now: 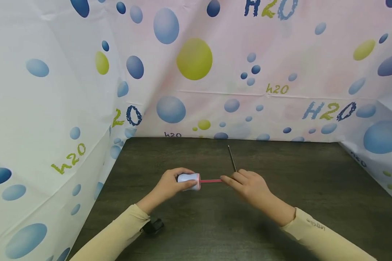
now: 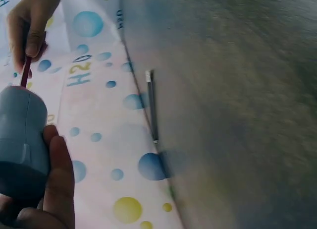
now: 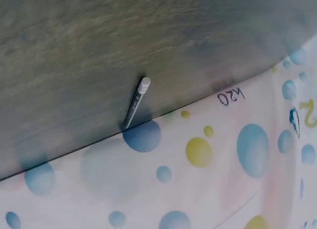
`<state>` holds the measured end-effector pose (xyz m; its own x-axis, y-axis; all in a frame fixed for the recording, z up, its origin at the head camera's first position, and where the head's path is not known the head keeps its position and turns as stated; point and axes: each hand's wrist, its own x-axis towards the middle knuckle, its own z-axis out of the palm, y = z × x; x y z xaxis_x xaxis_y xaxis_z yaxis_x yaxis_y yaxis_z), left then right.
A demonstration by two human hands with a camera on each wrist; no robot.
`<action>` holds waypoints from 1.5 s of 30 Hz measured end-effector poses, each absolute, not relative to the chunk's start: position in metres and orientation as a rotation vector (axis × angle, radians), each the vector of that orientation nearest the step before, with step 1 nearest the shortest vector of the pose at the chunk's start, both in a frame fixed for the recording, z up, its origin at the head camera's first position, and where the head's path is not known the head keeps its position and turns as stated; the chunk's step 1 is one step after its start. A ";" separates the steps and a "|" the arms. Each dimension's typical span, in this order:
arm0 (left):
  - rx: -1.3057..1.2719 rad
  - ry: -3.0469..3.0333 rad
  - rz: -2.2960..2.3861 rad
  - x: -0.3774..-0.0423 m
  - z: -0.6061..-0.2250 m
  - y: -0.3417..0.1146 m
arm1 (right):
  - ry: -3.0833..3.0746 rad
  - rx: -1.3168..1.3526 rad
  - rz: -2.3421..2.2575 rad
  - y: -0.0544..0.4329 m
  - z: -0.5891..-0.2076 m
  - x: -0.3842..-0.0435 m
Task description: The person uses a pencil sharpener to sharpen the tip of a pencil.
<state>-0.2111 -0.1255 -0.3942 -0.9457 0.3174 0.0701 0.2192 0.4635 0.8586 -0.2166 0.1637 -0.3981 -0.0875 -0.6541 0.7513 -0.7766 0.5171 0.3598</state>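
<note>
My left hand (image 1: 170, 185) grips a waisted, light blue pencil sharpener (image 1: 187, 177) with a pink rim, thumb on the near side and fingers on the far side. A thin red pencil (image 1: 210, 181) runs from the sharpener's rim to my right hand (image 1: 249, 186), which pinches its other end; the tip at the sharpener is hidden. In the left wrist view the sharpener (image 2: 22, 140) looms close, with the left fingers (image 2: 59, 184) around its side. Beyond the right hand a dark pencil (image 1: 232, 158) with a white end lies on the table.
The dark wooden table (image 1: 170, 156) meets a white cloth backdrop (image 1: 248, 119) printed with blue and green dots. The cloth also rises along the left and right sides. A black device (image 1: 153, 226) sits at the left wrist.
</note>
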 end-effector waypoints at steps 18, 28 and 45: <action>1.638 3.137 1.004 -0.206 -0.403 -0.122 | -3.094 1.095 1.496 0.170 -0.376 -0.219; 0.439 2.619 1.519 -0.212 -0.383 -0.122 | -1.822 1.186 0.102 0.164 -0.387 -0.218; 0.419 2.477 1.508 -0.208 -0.381 -0.128 | -1.630 1.257 -0.026 0.164 -0.387 -0.217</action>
<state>-0.2079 -0.1280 -0.3813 -0.9372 0.3474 -0.0320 0.1312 0.4359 0.8904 -0.2166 0.1643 -0.3868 0.0790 -0.7211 0.6883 -0.6990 0.4522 0.5540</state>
